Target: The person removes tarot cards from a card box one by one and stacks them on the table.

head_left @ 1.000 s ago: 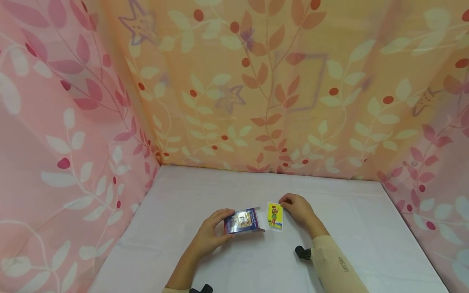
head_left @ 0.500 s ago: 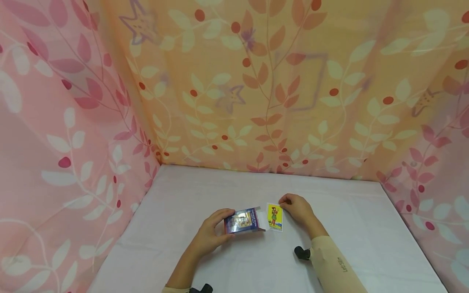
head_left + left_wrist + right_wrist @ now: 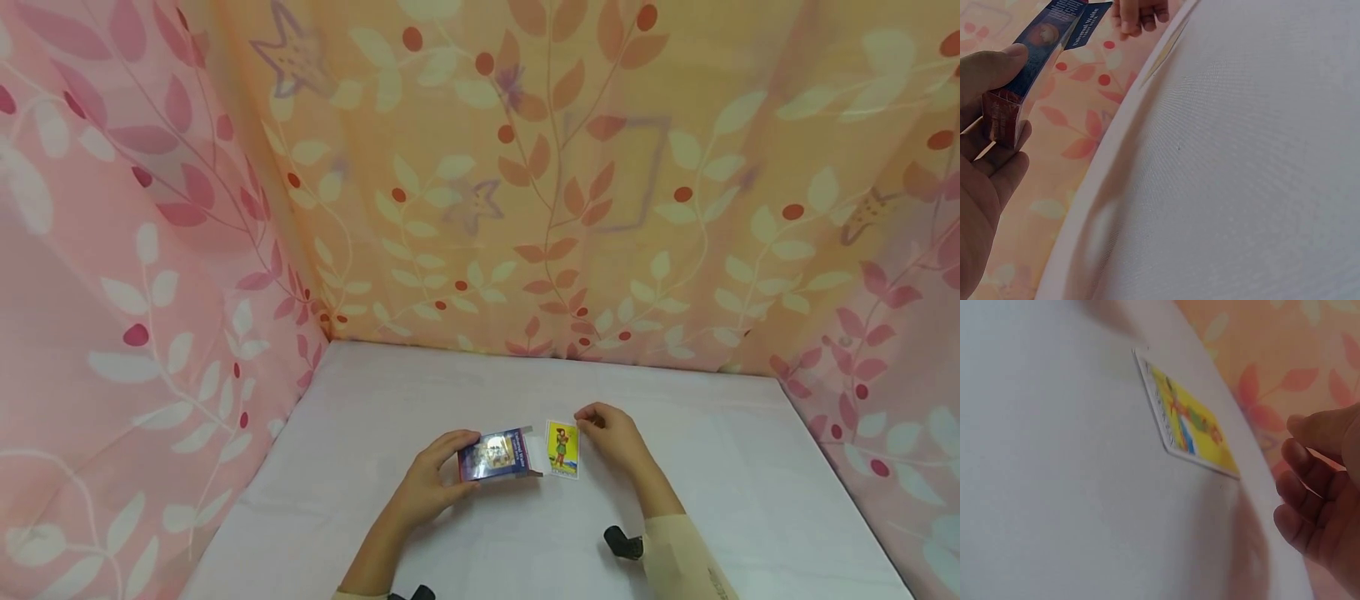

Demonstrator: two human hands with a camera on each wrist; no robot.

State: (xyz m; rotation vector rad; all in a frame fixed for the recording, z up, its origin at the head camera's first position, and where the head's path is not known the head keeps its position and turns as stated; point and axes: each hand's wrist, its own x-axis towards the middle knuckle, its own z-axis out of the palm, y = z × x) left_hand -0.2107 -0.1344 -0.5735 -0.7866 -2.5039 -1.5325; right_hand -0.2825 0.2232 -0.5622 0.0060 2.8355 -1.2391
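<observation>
My left hand [image 3: 435, 479] grips a dark blue tarot card box [image 3: 495, 454] by its left end, thumb along the near edge and fingers along the far one. The box is lettered "Universal Waite" and its right end flap stands open. In the left wrist view the same box [image 3: 1038, 50] is seen from its reddish closed end. Just right of the flap a yellow tarot card [image 3: 562, 448] with a standing figure lies face up on the table. My right hand [image 3: 613, 437] hovers by the card's far right corner; in the right wrist view its loosely bent fingers [image 3: 1300, 494] hold nothing.
A white cloth covers the table [image 3: 420, 383]. Floral curtains rise behind it, orange at the back [image 3: 480, 250] and pink at the left [image 3: 187, 333] and right sides. A black camera mount [image 3: 624, 543] sticks out from the right wrist.
My right hand has drawn slightly away from the card's corner, and its forearm has shifted a little. The left hand keeps the box in place. The whole head view has tilted slightly.
</observation>
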